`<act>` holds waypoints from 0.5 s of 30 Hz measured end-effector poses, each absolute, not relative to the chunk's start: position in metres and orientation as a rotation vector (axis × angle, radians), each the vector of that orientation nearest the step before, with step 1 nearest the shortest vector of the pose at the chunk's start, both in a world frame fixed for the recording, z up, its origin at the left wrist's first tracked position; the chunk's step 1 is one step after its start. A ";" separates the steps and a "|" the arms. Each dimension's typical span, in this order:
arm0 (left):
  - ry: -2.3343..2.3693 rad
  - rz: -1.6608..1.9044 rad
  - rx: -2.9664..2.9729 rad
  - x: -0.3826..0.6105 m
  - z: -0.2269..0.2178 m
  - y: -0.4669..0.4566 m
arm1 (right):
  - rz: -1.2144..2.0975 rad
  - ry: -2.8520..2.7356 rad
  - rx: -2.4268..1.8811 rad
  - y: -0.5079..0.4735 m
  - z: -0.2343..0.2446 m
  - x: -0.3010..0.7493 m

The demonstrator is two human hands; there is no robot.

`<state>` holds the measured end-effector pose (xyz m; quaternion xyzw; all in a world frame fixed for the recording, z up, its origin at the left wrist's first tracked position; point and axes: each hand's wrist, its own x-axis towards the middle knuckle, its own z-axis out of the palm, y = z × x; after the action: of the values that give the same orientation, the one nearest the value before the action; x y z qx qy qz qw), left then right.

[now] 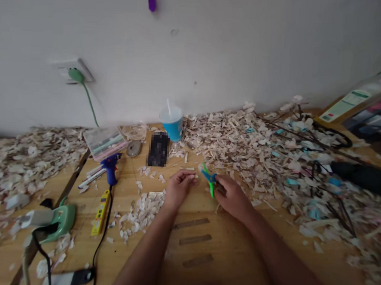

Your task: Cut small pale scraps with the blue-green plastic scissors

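Observation:
My right hand [232, 196] grips a pair of scissors [211, 180] with bright green and blue parts; the blades are spread and point toward my left hand. My left hand [179, 187] is closed in a pinch, with a small pale scrap [195, 177] at its fingertips, too small to make out well. A gap separates the scissors from this scrap. Beside my left forearm lies a small heap of whitish flakes [146, 210] on the wooden table [222, 247]. Dark strips [195, 239] mark the wood between my forearms.
Dried petal-like scraps [223, 136] are piled along the wall and right side. Behind my hands stand a blue cup [172, 123] and a pixelated dark object [158, 149]. At left are a blue glue gun [111, 167], a yellow packet [100, 212] and a green power strip [63, 220].

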<state>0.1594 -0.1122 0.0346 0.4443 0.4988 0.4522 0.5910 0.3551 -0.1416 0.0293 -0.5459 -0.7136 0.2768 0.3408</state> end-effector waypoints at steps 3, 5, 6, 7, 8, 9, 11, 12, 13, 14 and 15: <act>1.145 0.949 1.185 0.159 0.033 -0.116 | 0.883 -1.497 -1.454 -0.142 0.020 0.351; 1.089 0.918 1.246 0.161 0.031 -0.120 | 0.966 -1.377 -1.443 -0.142 0.016 0.349; 1.051 0.911 1.259 0.161 0.030 -0.122 | 0.993 -1.361 -1.431 -0.143 0.015 0.348; 1.017 0.903 1.270 0.162 0.029 -0.123 | 1.010 -1.363 -1.420 -0.143 0.014 0.347; 0.992 0.892 1.277 0.162 0.028 -0.125 | 1.022 -1.374 -1.410 -0.143 0.013 0.347; 0.974 0.878 1.279 0.162 0.028 -0.126 | 1.023 -1.387 -1.401 -0.144 0.013 0.346; 0.948 0.854 1.264 0.162 0.029 -0.126 | 0.993 -1.428 -1.392 -0.145 0.014 0.346; 0.936 0.846 1.247 0.162 0.029 -0.126 | 0.967 -1.459 -1.394 -0.146 0.015 0.346; 0.922 0.843 1.223 0.162 0.030 -0.126 | 0.937 -1.488 -1.397 -0.146 0.016 0.345; 0.910 0.846 1.188 0.163 0.030 -0.125 | 0.912 -1.511 -1.400 -0.147 0.017 0.345; 0.904 0.858 1.140 0.164 0.030 -0.125 | 0.891 -1.515 -1.403 -0.148 0.018 0.344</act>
<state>0.1636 -0.1246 0.0304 0.5046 0.4001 0.3797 0.6641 0.3442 -0.1476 0.0181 -0.5627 -0.6077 0.3574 0.4316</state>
